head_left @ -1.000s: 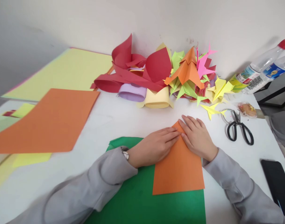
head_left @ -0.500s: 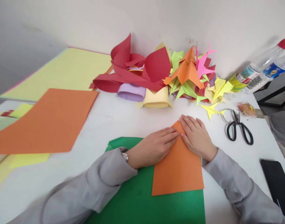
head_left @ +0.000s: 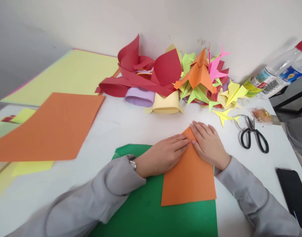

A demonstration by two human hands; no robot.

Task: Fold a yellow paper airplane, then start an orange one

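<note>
A folded orange paper (head_left: pixel 189 179) with a pointed top lies partly on a green sheet (head_left: pixel 146 210) on the white table (head_left: pixel 121 126). My left hand (head_left: pixel 163 154) lies flat on the paper's upper left fold, fingers stretched out and pressed down. My right hand (head_left: pixel 209 143) lies flat on the upper right fold, its fingertips meeting the left ones at the point. Both arms are in grey sleeves, with a watch on the left wrist.
A heap of folded and curled coloured paper (head_left: pixel 170 79) sits at the back by the wall. Large orange (head_left: pixel 49 126) and yellow (head_left: pixel 69 75) sheets lie on the left. Black scissors (head_left: pixel 253 135), two bottles (head_left: pixel 277 70) and a dark phone (head_left: pixel 293 194) are on the right.
</note>
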